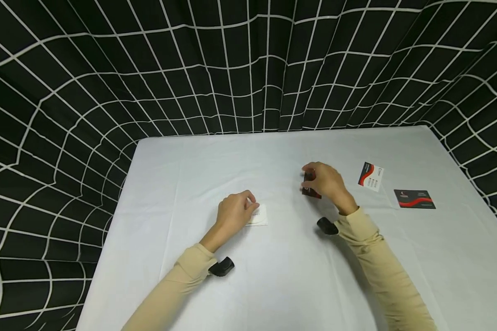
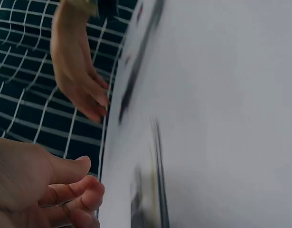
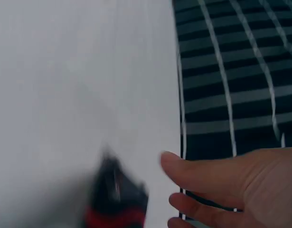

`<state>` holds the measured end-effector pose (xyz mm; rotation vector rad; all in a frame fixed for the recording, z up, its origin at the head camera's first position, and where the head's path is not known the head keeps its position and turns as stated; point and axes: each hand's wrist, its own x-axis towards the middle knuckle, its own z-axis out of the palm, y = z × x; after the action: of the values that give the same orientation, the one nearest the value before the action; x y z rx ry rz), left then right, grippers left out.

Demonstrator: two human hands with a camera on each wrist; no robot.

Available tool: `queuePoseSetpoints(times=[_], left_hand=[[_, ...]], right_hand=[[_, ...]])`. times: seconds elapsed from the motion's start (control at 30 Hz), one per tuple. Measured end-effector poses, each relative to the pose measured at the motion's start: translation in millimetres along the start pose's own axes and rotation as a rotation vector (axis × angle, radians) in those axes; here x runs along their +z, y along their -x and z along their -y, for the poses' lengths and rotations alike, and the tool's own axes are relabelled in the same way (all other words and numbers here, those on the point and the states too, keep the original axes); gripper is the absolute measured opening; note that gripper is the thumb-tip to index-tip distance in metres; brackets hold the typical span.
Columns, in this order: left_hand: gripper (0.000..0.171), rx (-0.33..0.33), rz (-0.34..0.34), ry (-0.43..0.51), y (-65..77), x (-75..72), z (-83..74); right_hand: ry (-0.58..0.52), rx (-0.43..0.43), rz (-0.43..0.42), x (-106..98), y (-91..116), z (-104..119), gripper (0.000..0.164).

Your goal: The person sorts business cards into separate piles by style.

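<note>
A small stack of white cards lies on the white cloth, partly hidden by my left hand. In the left wrist view, that hand's loosely bent fingers show nothing between them and appear apart from the blurred cards. My right hand is over a dark business card with red on it, the thumb and fingers spread around it. In the right wrist view the dark card is blurred, with a gap between it and the thumb.
To the right lie a tilted white-and-black business card with a red wave and a dark business card with a red stripe. A black curtain with white grid lines surrounds the table.
</note>
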<state>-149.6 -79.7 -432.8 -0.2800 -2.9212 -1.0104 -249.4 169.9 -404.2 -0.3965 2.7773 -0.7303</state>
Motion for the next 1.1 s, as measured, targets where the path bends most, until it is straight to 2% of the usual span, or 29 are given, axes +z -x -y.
queuePoseSetpoints(times=[0.07,0.17,0.27,0.33,0.47,0.57,0.67,0.8,0.87,0.97,1.1], left_hand=[[0.016,0.018,0.011,-0.005,-6.4,10.8,-15.9],[0.023,0.020,0.043,-0.031,-17.5,30.3,-39.0],[0.033,0.003,0.104,-0.068,-29.8,50.5,-57.0],[0.040,-0.012,0.137,-0.103,-37.2,62.3,-64.8],[0.042,-0.047,0.141,-0.131,-46.1,77.3,-73.3],[0.035,-0.075,0.108,-0.096,-48.1,81.1,-75.6],[0.024,-0.109,0.085,-0.006,-49.8,80.5,-75.9],[0.019,-0.152,0.087,0.140,-51.5,75.7,-74.7],[0.017,-0.170,0.088,0.177,-50.7,71.5,-73.4],[0.014,-0.182,0.076,0.157,-48.2,66.2,-72.4],[0.014,-0.125,0.058,0.018,-44.0,67.0,-72.4]], right_hand=[[0.068,0.018,0.033,-11.4,-6.0,-15.7,0.061],[0.134,0.029,0.100,-18.1,-12.3,-35.2,0.070],[0.135,0.002,0.120,-18.7,-14.3,-46.4,0.062],[0.093,-0.025,0.112,-17.3,-14.6,-51.3,0.051],[-0.004,-0.053,0.052,-13.9,-8.2,-55.7,0.030],[-0.081,-0.037,-0.016,-15.7,4.2,-56.6,0.022],[-0.169,0.012,-0.068,-18.8,19.3,-56.8,0.025],[-0.250,0.097,-0.075,-15.7,39.3,-58.1,0.034],[-0.249,0.129,-0.060,-11.1,49.0,-57.7,0.036],[-0.208,0.151,-0.018,-3.2,60.7,-58.0,0.038],[-0.147,0.172,0.022,7.5,68.9,-57.8,0.036]])
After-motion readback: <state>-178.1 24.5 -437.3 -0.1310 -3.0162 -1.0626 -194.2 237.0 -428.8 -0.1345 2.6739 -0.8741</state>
